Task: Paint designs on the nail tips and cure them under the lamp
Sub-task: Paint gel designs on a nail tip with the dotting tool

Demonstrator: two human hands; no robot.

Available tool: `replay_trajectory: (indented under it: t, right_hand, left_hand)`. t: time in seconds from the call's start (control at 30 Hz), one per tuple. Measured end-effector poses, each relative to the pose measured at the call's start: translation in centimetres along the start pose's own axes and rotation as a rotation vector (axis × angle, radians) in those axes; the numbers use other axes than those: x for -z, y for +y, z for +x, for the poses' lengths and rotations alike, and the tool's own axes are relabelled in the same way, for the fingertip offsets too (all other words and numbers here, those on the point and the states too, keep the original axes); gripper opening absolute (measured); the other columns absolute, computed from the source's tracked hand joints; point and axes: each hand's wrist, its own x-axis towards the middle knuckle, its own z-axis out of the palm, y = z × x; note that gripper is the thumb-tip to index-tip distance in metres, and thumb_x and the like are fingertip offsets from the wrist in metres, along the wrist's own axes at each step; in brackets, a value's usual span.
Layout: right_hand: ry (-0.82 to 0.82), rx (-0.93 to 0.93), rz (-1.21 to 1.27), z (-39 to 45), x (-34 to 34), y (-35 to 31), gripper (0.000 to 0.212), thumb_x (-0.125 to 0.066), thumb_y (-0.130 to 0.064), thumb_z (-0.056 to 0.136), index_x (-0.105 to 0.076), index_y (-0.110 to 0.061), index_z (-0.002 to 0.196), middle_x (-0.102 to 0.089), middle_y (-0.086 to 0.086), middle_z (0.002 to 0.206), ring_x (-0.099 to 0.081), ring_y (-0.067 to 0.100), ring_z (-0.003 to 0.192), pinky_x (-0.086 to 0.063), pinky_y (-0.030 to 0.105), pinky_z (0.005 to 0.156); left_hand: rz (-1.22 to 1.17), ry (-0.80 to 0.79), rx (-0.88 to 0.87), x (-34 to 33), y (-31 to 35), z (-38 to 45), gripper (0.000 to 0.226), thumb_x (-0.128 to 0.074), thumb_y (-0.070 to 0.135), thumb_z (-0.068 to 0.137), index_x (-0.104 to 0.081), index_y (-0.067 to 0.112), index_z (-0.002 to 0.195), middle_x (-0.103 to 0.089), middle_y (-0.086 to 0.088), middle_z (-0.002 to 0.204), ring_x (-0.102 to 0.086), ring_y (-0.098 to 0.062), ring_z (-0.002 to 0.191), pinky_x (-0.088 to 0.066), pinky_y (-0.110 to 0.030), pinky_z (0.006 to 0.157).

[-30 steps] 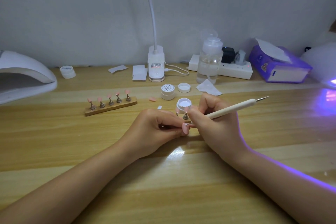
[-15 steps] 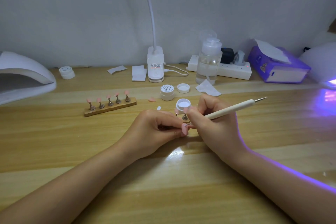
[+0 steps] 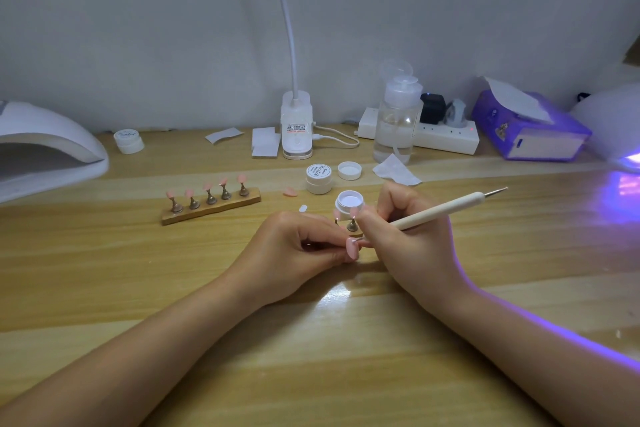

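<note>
Head view: wooden table (image 3: 104,288), open surface toward the near edge. Nail lamp (image 3: 45,152) at left edge. Left hand (image 3: 294,253) pinches pink nail tip (image 3: 352,250); right hand (image 3: 412,239) grips dotting pen (image 3: 443,210), tip touching it.

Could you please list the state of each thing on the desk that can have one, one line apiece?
Left hand: pinching a pink nail tip.
Right hand: gripping the dotting pen, working end at the tip.
Small jar: open, white gel showing.
Loose lid: off, lying inside up.
Labelled jar: lidded.
Right lamp: glowing purple.
Left lamp: no glow.
Wooden stand: five pink tips mounted.
</note>
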Motion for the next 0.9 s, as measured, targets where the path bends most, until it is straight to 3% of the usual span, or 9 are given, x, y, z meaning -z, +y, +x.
replay_trajectory:
  t: [0.17,0.3,0.43,0.5,0.6,0.73,0.9]
  right_hand:
    - [0.070,-0.123,0.056,0.32,0.12,-0.02,0.044,-0.055,0.010,0.078,-0.033,-0.015,0.049,-0.032,-0.012,0.042,-0.056,0.003,0.038,-0.050,0.034,0.046]
    - [0.119,-0.143,0.047,0.49,0.16,0.06,0.039,-0.060,-0.007,0.072,-0.036,-0.020,0.044,-0.036,-0.006,0.045,-0.050,0.003,0.041,-0.049,0.023,0.044]
    - [0.127,-0.153,0.008,0.55,0.15,0.02,0.028,-0.056,-0.016,0.066,-0.038,-0.020,0.044,-0.037,-0.007,0.045,-0.044,0.004,0.041,-0.048,0.031,0.048]
    - [0.130,-0.136,0.003,0.50,0.12,-0.09,0.029,-0.056,-0.015,0.067,-0.037,-0.020,0.046,-0.036,-0.004,0.046,-0.044,0.004,0.041,-0.048,0.032,0.048]
    - [0.132,-0.085,0.038,0.38,0.14,-0.01,0.033,-0.055,-0.011,0.069,-0.032,-0.021,0.047,-0.033,-0.009,0.044,-0.046,0.001,0.038,-0.045,0.019,0.044]
    - [0.114,-0.038,-0.012,0.28,0.35,0.36,0.037,-0.055,-0.010,0.068,-0.030,-0.024,0.045,-0.032,-0.012,0.041,-0.037,0.003,0.042,-0.036,0.015,0.046]
    - [0.037,-0.003,0.004,0.02,0.30,0.11,0.048,-0.052,0.017,0.076,-0.030,-0.016,0.050,-0.030,-0.013,0.035,-0.045,-0.004,0.034,-0.033,0.001,0.045]
  left_hand:
    - [-0.003,0.003,0.009,-0.02,-0.05,0.03,0.016,-0.071,0.004,0.074,-0.074,0.017,0.083,-0.070,0.013,0.079,-0.062,0.006,0.074,-0.045,-0.011,0.069]
    - [-0.013,0.006,0.012,-0.06,-0.10,0.05,0.015,-0.072,0.004,0.074,-0.074,0.014,0.084,-0.069,0.014,0.079,-0.062,0.007,0.074,-0.044,-0.011,0.069]
    - [-0.020,0.012,0.020,-0.10,-0.15,0.04,0.013,-0.072,0.004,0.074,-0.075,0.012,0.083,-0.070,0.011,0.079,-0.062,0.005,0.074,-0.045,-0.012,0.069]
    - [-0.023,0.015,0.025,-0.11,-0.16,0.01,0.012,-0.072,0.004,0.074,-0.075,0.012,0.083,-0.071,0.010,0.079,-0.063,0.003,0.076,-0.045,-0.013,0.070]
    - [-0.026,0.021,0.034,-0.11,-0.17,0.01,0.012,-0.072,0.004,0.074,-0.075,0.012,0.082,-0.072,0.007,0.080,-0.066,-0.004,0.078,-0.050,-0.018,0.072]
    - [-0.022,0.023,0.043,-0.12,-0.10,0.02,0.011,-0.072,0.003,0.074,-0.075,0.011,0.081,-0.072,0.006,0.079,-0.064,-0.003,0.074,-0.050,-0.021,0.070]
    - [-0.014,0.018,0.035,-0.06,0.01,0.00,0.012,-0.071,0.003,0.075,-0.075,0.013,0.079,-0.071,0.007,0.077,-0.063,0.000,0.073,-0.050,-0.019,0.071]
